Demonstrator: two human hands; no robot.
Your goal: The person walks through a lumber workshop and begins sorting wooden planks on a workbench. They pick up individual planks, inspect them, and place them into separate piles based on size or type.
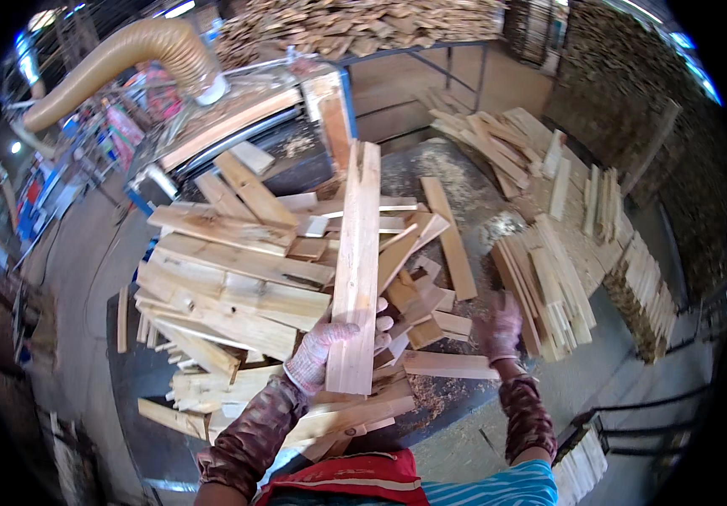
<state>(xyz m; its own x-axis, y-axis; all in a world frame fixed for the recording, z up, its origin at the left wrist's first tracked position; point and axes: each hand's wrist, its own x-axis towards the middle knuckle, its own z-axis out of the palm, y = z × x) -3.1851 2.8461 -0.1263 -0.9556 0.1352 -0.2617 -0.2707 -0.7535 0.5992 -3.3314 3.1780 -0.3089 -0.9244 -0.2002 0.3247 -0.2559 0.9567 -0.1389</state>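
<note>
My left hand (323,347), in a pale knitted work glove, grips a long wooden board (356,266) near its lower end. The board stands out lengthwise away from me, above the heap, and its far end has a notch or dark split. My right hand (499,327), gloved too, is smeared by motion, so its fingers cannot be made out. It hovers between the heap and a stack of narrow boards (559,287) on the right. Below it lies a short wooden piece (449,364). Wide planks (237,291) are piled left of the held board.
A machine with a roller (241,135) stands at the back left, a ribbed tan hose (131,55) beside it. More boards (490,148) lie on the far right of the dark tabletop (131,384). Wood is heaped high behind (355,25). Black metal bars (646,422) stick out at lower right.
</note>
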